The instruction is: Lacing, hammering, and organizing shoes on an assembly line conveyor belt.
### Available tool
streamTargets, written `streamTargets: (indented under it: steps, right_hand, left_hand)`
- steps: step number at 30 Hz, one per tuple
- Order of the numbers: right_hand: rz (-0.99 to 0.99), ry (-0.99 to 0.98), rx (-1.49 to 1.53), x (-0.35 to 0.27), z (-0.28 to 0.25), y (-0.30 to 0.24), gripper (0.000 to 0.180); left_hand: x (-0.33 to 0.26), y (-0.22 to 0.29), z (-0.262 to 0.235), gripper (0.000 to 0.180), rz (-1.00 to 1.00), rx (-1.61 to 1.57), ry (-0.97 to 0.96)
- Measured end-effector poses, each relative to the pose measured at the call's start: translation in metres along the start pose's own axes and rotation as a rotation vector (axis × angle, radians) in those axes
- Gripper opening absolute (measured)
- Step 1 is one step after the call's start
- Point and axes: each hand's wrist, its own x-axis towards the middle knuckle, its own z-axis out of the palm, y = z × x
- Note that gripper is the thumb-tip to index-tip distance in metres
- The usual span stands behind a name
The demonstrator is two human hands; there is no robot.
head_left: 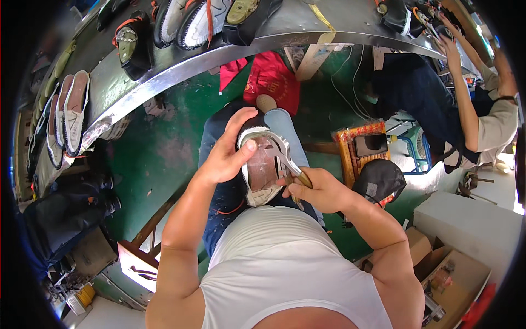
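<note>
Over my lap lies an unfinished shoe (pixel 260 175), its brownish underside facing up inside a whitish gathered edge. My left hand (pixel 229 152) grips the toe end, with the thumb pressed on the rim and the fingers wrapped around the dark outside. In my right hand (pixel 318 192) is a pair of metal pliers (pixel 285 155) with a curved head. The head reaches across the shoe toward its toe end. Whether the jaws pinch the edge there is too unclear to tell.
A curved metal-edged workbench (pixel 181 68) runs ahead, bearing several shoes and white shoe parts (pixel 74 112) at left. On the right, a stool (pixel 345 148) holds a phone (pixel 371 144) and a black cap-like item (pixel 381 178). Beyond it another person (pixel 493 120) works. A cardboard box (pixel 455 279) stands lower right.
</note>
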Motion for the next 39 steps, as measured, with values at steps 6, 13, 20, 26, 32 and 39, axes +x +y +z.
streamTargets:
  steps: [6, 13, 20, 26, 32, 39]
  right_hand:
    - [0.248, -0.22, 0.416, 0.005, -0.018, -0.041, 0.03]
    - [0.194, -0.078, -0.182, 0.052, -0.012, -0.018, 0.026]
    - [-0.381, 0.334, -0.501, 0.107, 0.005, 0.055, 0.025]
    - [-0.473, 0.426, -0.533, 0.111, 0.012, 0.066, 0.024]
    - [-0.357, 0.305, -0.619, 0.072, 0.014, 0.021, 0.027]
    - [0.02, -0.197, -0.312, 0.078, -0.008, -0.029, 0.024]
  left_hand:
    - [-0.013, 0.005, 0.005, 0.074, -0.095, 0.092, 0.082]
    - [-0.011, -0.03, 0.004, 0.046, -0.019, 0.149, 0.261]
    - [-0.015, -0.061, -0.011, 0.033, 0.056, 0.046, 0.392]
    - [-0.02, -0.06, -0.023, 0.035, 0.048, -0.037, 0.295]
    - [-0.027, -0.041, -0.026, 0.042, -0.088, -0.005, 0.249]
    - [-0.026, -0.032, -0.016, 0.043, -0.076, 0.205, 0.284]
